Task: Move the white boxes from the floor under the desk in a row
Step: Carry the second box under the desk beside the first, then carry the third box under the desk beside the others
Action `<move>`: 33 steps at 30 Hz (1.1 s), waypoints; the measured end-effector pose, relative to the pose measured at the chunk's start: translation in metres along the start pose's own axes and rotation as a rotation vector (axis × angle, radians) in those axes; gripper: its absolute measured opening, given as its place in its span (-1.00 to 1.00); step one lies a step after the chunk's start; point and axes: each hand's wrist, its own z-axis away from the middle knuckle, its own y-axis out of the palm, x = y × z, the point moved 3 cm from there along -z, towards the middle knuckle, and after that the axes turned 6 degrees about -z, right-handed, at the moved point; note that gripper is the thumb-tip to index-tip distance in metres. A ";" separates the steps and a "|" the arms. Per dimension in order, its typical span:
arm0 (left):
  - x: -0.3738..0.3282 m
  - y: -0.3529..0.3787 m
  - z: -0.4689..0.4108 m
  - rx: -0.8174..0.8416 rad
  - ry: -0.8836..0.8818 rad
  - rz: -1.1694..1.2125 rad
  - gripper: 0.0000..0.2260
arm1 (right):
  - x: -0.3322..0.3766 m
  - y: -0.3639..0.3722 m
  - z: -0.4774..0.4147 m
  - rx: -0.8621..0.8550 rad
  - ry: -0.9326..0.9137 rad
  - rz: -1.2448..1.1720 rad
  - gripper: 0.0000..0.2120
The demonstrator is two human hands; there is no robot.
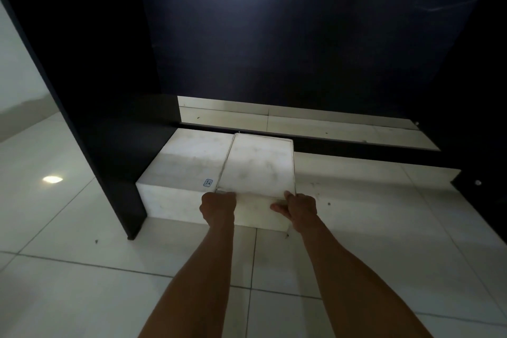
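A large flat white box (189, 167) lies on the tiled floor under the dark desk, against the desk's left side panel (109, 145). A smaller white box (259, 166) rests on its right part, reaching back to the dark crossbar. My left hand (218, 207) grips the smaller box's near left corner. My right hand (299, 210) grips its near right corner, thumb on the front face. Both arms reach forward from the bottom of the view.
The desk's dark back panel (301, 35) fills the upper view, with a low dark crossbar (356, 151) behind the boxes. Bare floor tiles (356, 200) lie right of the boxes under the desk. A light glare (52, 179) shows on the floor at left.
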 end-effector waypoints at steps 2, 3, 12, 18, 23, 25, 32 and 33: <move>0.000 -0.002 -0.005 0.037 0.004 -0.023 -0.71 | -0.001 -0.003 -0.001 -0.002 0.006 0.005 -0.77; 0.000 -0.004 -0.004 0.065 -0.004 -0.032 -0.74 | -0.001 -0.003 -0.001 -0.001 0.005 0.057 -0.72; -0.004 -0.090 0.007 0.192 -0.036 -0.019 -0.67 | -0.027 0.020 0.043 -0.172 -0.014 0.268 -0.32; 0.009 -0.220 0.026 0.046 -0.124 0.050 -0.56 | -0.049 0.108 0.128 0.061 0.025 0.557 -0.38; 0.050 -0.345 0.038 -0.071 -0.227 0.110 -0.55 | -0.090 0.202 0.210 0.236 0.024 0.812 -0.47; 0.073 -0.407 0.052 -0.123 -0.285 0.134 -0.52 | -0.118 0.244 0.248 0.319 0.007 0.911 -0.48; 0.179 -0.613 0.112 -0.384 -0.503 0.205 -0.58 | -0.213 0.359 0.370 0.589 0.109 1.128 -0.37; 0.191 -0.629 0.119 -0.416 -0.528 0.204 -0.58 | -0.221 0.368 0.382 0.613 0.105 1.149 -0.37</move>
